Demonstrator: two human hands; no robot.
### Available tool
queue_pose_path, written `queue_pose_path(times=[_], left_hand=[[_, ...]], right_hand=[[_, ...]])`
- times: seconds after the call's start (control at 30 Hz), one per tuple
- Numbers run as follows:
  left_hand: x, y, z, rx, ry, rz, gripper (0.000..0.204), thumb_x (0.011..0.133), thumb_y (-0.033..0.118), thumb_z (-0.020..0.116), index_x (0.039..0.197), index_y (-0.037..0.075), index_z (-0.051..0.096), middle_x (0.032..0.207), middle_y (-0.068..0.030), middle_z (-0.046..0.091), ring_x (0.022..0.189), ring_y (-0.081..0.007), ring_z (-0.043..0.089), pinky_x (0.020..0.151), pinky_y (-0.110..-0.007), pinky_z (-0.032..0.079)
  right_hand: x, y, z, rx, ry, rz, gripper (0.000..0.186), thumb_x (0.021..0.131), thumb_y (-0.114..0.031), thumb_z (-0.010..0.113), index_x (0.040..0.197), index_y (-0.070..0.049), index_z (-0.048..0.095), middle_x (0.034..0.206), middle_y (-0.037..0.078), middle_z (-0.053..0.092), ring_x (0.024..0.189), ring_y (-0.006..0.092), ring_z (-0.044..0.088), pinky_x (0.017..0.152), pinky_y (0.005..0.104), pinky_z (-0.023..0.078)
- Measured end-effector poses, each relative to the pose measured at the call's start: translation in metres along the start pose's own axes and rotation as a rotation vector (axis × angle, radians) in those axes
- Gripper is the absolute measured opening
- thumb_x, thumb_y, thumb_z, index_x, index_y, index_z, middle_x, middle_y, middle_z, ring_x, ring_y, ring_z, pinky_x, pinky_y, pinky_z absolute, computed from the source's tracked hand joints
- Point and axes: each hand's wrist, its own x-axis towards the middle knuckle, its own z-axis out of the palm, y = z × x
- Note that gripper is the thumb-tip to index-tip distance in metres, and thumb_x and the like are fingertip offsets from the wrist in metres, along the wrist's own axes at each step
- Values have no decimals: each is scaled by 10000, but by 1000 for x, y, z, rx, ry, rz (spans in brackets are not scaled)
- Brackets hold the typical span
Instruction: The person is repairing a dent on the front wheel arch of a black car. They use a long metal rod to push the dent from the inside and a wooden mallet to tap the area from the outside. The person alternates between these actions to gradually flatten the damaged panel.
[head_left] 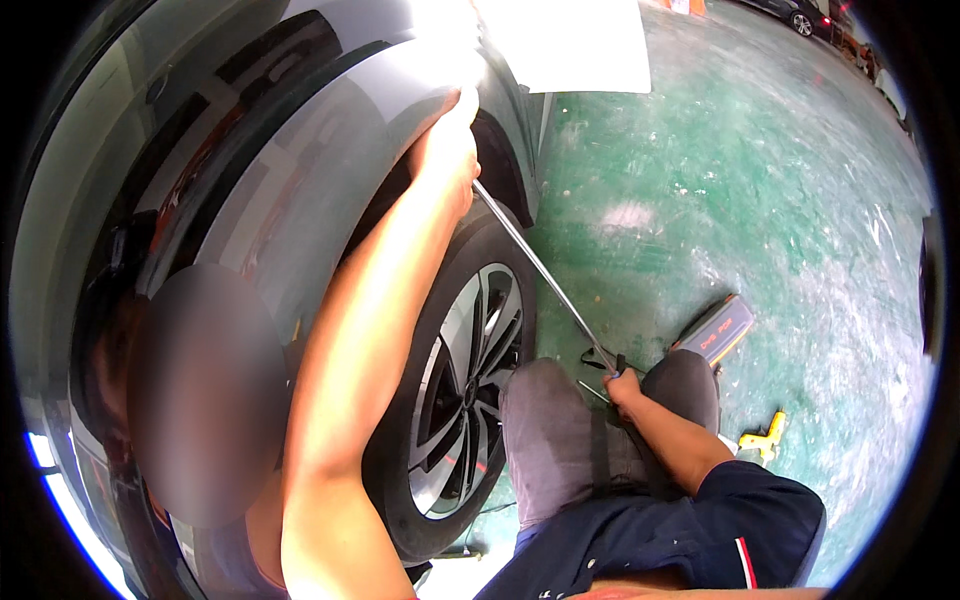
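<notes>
My left hand (450, 150) is up at the rim of the wheel arch on a dark, glossy car fender (320, 150). Its fingers are closed around the upper part of a long metal rod (540, 265), partly washed out by glare. From there the rod slopes down across the front of the tyre to my right hand (622, 388), which is closed on its handle end above my knees. The rod's far tip is out of sight behind the fender edge. Just below my left arm is the car's wheel (470, 390), with black and silver spokes.
A bright white panel (580, 45) stands beyond my left hand. On the green floor (640, 210) to the right lie a grey case (715, 330) and a yellow pistol-shaped tool (765, 437). Another dark car (790, 14) is parked far right.
</notes>
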Motion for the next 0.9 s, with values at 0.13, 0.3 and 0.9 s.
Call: queue_pose_path(times=[0.13, 0.3, 0.9], left_hand=[[12, -2, 5, -40, -8, -2, 504, 926, 480, 708, 1326, 178, 652, 1102, -9, 655, 511, -106, 402, 482, -283, 396], [15, -10, 4, -110, -33, 41, 358, 986, 404, 671, 1086, 77, 564, 701, 27, 368, 468, -78, 295, 473, -273, 347], [0, -3, 15, -77, -57, 3, 449, 963, 430, 694, 1180, 50, 592, 672, 18, 412, 451, -85, 292, 455, -261, 345]], right_hand=[[-8, 6, -45, -94, 125, -66, 441, 845, -265, 736, 1067, 73, 561, 1004, 281, 670, 925, 407, 688, 745, 482, 530], [-2, 16, -56, -163, 194, -103, 443, 810, -222, 744, 1079, 90, 581, 931, 225, 680, 821, 333, 689, 698, 427, 531], [-14, 36, -8, -108, 246, -82, 375, 831, -194, 685, 1077, 61, 561, 931, 229, 662, 852, 360, 663, 735, 462, 512]])
